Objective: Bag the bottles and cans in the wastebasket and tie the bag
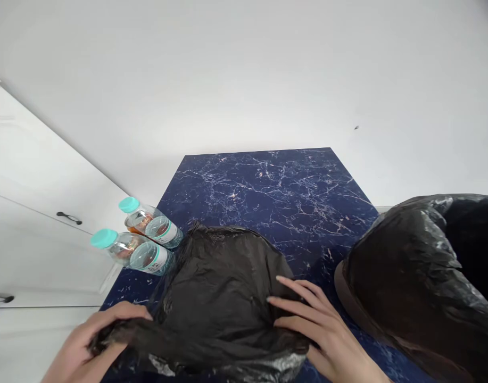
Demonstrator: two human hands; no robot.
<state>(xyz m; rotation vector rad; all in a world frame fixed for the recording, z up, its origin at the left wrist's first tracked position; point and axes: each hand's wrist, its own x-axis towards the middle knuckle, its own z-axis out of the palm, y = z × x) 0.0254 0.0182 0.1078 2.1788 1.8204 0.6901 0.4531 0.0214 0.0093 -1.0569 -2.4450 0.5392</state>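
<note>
A black plastic garbage bag (220, 287) lies spread over the near part of the dark blue marbled table. At its near left edge my left hand (102, 338) grips a bunched part of the plastic between thumb and fingers. My right hand (319, 324) rests on the bag's right side, fingers stretched and slightly apart, fingertips touching the plastic. Whether anything lies under the bag I cannot tell. Close to the bag's left side stand two clear bottles with turquoise caps, the nearer bottle (135, 252) and the farther bottle (151, 223).
On the right stands a bin (403, 276) lined with black plastic, its opening facing up and right. The blue marbled tabletop (267, 186) runs back to a white wall (244, 74). White cabinets (32, 175) with dark handles are on the left.
</note>
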